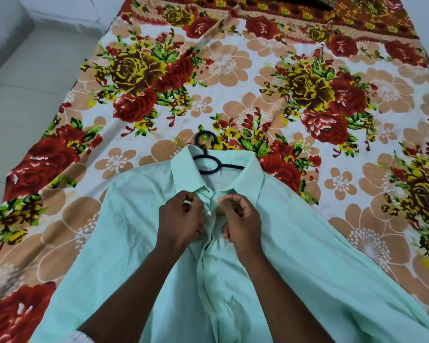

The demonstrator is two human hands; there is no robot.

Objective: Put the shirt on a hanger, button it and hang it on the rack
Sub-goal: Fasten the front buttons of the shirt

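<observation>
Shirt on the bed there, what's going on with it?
A person is buttoning the pale green shirt, which lies face up on a floral bedsheet. A black hanger is already inside it, with its hook poking out past the collar. The left hand and right hand each pinch a front edge just below the collar, by a white button. No rack is in view, so the shirt is not yet hung.

I count one pale mint-green fabric shirt point(307, 243), one black plastic hanger point(206, 164), one floral bedsheet point(233, 70) in red, yellow and peach, and one round white button point(209, 213) that I can see. Two hands: left hand point(181, 221), right hand point(240, 219). One pale ring point(187, 202).
</observation>
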